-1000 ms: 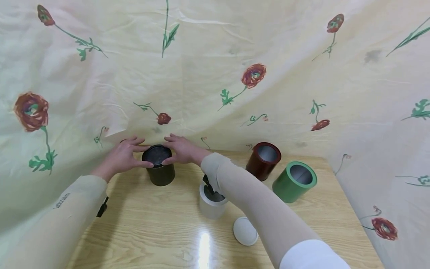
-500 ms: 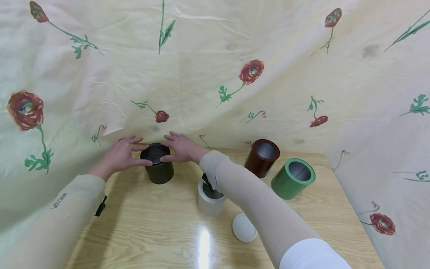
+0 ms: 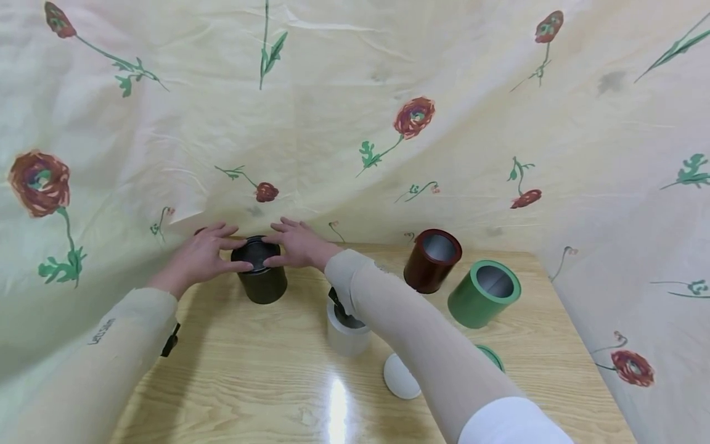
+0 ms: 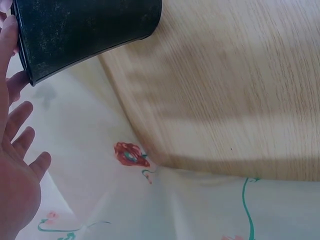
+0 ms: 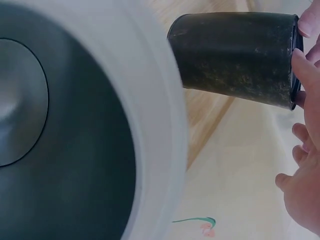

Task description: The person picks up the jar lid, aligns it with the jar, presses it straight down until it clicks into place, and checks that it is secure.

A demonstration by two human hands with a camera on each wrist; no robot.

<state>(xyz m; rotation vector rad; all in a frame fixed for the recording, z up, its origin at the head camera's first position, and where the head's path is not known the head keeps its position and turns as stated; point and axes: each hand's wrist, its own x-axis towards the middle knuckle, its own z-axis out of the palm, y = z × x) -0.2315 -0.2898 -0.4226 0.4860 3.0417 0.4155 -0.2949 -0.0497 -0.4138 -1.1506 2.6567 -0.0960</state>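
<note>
Two hands frame the black can (image 3: pixel 263 287) in the head view: your left hand (image 3: pixel 208 253) and right hand (image 3: pixel 297 245) each lay thumb and forefinger on its rim, the grip spread apart, touching rather than wrapping. The can stands upright at the far left of the worktop (image 3: pixel 266 376), near the cloth (image 3: pixel 333 92). Uneven pressure from one side could tip or slide it, I'd judge. Your right sleeve (image 3: pixel 407 324) crosses over the white can (image 3: pixel 348 342), its wrist device (image 3: pixel 336 299) covering part of the mouth; a dropped forearm could knock that can over. The sleeve also hides part of the white lid (image 3: pixel 400 377) and most of a green ring (image 3: pixel 495 356). Farther right are the red-brown can (image 3: pixel 424 271) and green can (image 3: pixel 477 302).

In the left wrist view, the frame crops the black can and your hand, so you cannot tell how hard your fingers press.

In the right wrist view, the white can's blurred mouth fills the left; beyond it, the black can shows only its side, leaving unclear whether a lid is seated.
</note>
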